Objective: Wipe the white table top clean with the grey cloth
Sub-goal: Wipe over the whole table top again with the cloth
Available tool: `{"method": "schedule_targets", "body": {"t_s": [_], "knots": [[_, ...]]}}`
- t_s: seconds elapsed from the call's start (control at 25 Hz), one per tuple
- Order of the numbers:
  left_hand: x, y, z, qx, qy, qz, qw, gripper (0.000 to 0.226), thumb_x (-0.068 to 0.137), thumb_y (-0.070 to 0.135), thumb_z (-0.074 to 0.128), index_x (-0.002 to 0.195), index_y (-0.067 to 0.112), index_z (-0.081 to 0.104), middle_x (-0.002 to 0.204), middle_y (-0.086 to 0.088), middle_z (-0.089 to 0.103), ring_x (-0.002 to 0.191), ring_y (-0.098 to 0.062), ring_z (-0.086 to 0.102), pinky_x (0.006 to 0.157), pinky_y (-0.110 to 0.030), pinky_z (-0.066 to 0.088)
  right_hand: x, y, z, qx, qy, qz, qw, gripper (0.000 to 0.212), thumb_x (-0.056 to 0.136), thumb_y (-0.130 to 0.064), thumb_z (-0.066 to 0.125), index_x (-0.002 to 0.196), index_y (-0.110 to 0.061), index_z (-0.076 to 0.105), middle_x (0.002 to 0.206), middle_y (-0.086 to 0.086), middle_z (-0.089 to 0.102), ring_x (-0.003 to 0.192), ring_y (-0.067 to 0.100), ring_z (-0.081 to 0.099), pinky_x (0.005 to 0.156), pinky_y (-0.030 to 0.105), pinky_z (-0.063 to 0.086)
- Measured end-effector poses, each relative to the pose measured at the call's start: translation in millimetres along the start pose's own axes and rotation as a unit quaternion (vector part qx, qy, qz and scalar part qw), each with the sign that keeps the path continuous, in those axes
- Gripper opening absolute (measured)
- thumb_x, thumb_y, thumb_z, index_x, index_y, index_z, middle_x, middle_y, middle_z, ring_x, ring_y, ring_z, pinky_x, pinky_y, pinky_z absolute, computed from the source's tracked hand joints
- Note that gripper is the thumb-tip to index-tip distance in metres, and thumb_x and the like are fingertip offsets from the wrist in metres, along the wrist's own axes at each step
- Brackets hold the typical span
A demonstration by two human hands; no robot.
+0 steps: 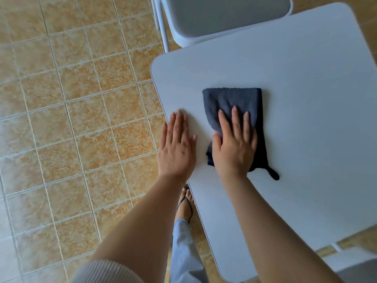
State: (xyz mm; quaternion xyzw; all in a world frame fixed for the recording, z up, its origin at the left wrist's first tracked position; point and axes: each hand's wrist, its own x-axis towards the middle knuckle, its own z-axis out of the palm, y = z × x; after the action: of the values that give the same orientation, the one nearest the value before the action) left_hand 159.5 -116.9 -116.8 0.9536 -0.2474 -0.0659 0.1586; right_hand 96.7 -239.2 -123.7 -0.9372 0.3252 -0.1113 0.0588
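Observation:
The white table top (306, 99) fills the right half of the view. A dark grey cloth (234, 101), folded into a rectangle, lies flat on it near the left edge. My right hand (234, 144) presses flat on the near half of the cloth, fingers spread and pointing away from me. A loose corner of the cloth sticks out to the right of my wrist. My left hand (177, 148) rests flat on the bare table beside the cloth, at the table's left edge, fingers together and holding nothing.
A white folding chair with a grey seat (224, 15) stands at the table's far side. Another grey seat (359, 270) shows at the bottom right corner. Tan floor tiles (71, 119) lie to the left. My sandalled foot (184, 205) is beside the table edge.

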Motion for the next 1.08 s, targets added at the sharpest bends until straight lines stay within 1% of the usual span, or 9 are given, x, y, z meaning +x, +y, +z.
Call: {"method": "schedule_targets", "body": {"t_s": [0.16,0.24,0.36,0.52,0.6,0.68,0.8,0.88,1.08], "knots": [[7.4,15.1,9.1,-0.018,0.004,-0.014,1.000,0.056,0.104,0.033,0.023,0.153,0.006,0.017,0.160,-0.007,0.014,0.148,-0.017,0.007,0.121,-0.035,0.003,-48.2,30.6,-20.7,-0.015,-0.030,-0.070,0.997,0.053,0.093,-0.032,0.049,0.147,-0.032,0.048,0.158,-0.001,0.040,0.148,0.026,0.034,0.112,0.050,0.037],[6.8,14.3,10.5,-0.012,0.015,-0.015,1.000,0.056,0.103,0.031,0.024,0.153,0.006,0.017,0.161,-0.007,0.014,0.149,-0.018,0.006,0.121,-0.036,0.004,-62.6,58.9,-32.4,-0.031,-0.031,-0.065,0.997,0.053,0.093,-0.029,0.046,0.146,-0.031,0.049,0.158,0.000,0.040,0.147,0.027,0.036,0.110,0.051,0.039],[7.7,14.9,14.0,-0.013,0.024,-0.012,1.000,0.056,0.102,0.029,0.027,0.152,0.005,0.019,0.160,-0.008,0.015,0.148,-0.019,0.007,0.121,-0.037,0.004,-40.7,90.0,-29.3,-0.074,-0.005,0.030,0.997,0.052,0.093,-0.029,0.047,0.145,-0.030,0.050,0.157,0.001,0.041,0.146,0.029,0.037,0.109,0.051,0.040],[8.3,15.0,14.9,-0.011,0.022,-0.011,1.000,0.056,0.102,0.029,0.027,0.152,0.005,0.019,0.160,-0.008,0.015,0.149,-0.021,0.008,0.121,-0.038,0.006,37.3,65.9,-1.7,-0.051,0.046,0.127,0.990,0.050,0.091,-0.030,0.053,0.141,-0.030,0.055,0.153,0.003,0.047,0.143,0.032,0.042,0.108,0.052,0.041],[8.1,13.9,14.4,-0.005,0.020,-0.008,1.000,0.056,0.102,0.029,0.026,0.152,0.005,0.018,0.160,-0.009,0.014,0.149,-0.021,0.007,0.121,-0.039,0.006,51.6,42.6,5.8,-0.038,0.044,0.094,0.994,0.050,0.090,-0.032,0.054,0.139,-0.031,0.056,0.152,0.002,0.049,0.141,0.032,0.044,0.107,0.052,0.042],[7.7,13.9,13.7,-0.005,0.018,-0.007,1.000,0.057,0.102,0.029,0.025,0.152,0.005,0.016,0.160,-0.009,0.014,0.149,-0.020,0.006,0.121,-0.040,0.007,36.8,33.1,4.0,-0.031,0.021,0.010,0.999,0.050,0.092,-0.033,0.052,0.142,-0.032,0.054,0.153,0.000,0.048,0.143,0.030,0.042,0.109,0.051,0.040],[7.3,14.6,13.5,-0.002,0.018,-0.007,1.000,0.056,0.102,0.029,0.025,0.152,0.005,0.017,0.160,-0.009,0.014,0.149,-0.020,0.007,0.121,-0.040,0.008,-0.5,53.6,-12.6,-0.015,-0.007,-0.088,0.996,0.050,0.093,-0.032,0.051,0.143,-0.033,0.052,0.155,-0.001,0.045,0.145,0.027,0.039,0.111,0.049,0.038],[7.9,15.2,14.1,0.005,0.017,-0.008,1.000,0.056,0.102,0.029,0.027,0.152,0.005,0.017,0.160,-0.008,0.014,0.149,-0.020,0.007,0.121,-0.040,0.008,-11.9,77.8,-20.9,-0.032,-0.001,-0.059,0.998,0.049,0.094,-0.032,0.051,0.143,-0.033,0.052,0.155,-0.001,0.044,0.145,0.027,0.039,0.110,0.048,0.038],[9.1,14.4,15.3,0.005,0.021,-0.011,1.000,0.056,0.101,0.028,0.028,0.152,0.005,0.020,0.160,-0.008,0.016,0.148,-0.020,0.009,0.121,-0.040,0.008,47.6,84.2,-7.9,-0.050,0.006,0.116,0.992,0.051,0.095,-0.036,0.044,0.146,-0.033,0.047,0.159,0.001,0.039,0.148,0.030,0.033,0.111,0.053,0.036]]}}
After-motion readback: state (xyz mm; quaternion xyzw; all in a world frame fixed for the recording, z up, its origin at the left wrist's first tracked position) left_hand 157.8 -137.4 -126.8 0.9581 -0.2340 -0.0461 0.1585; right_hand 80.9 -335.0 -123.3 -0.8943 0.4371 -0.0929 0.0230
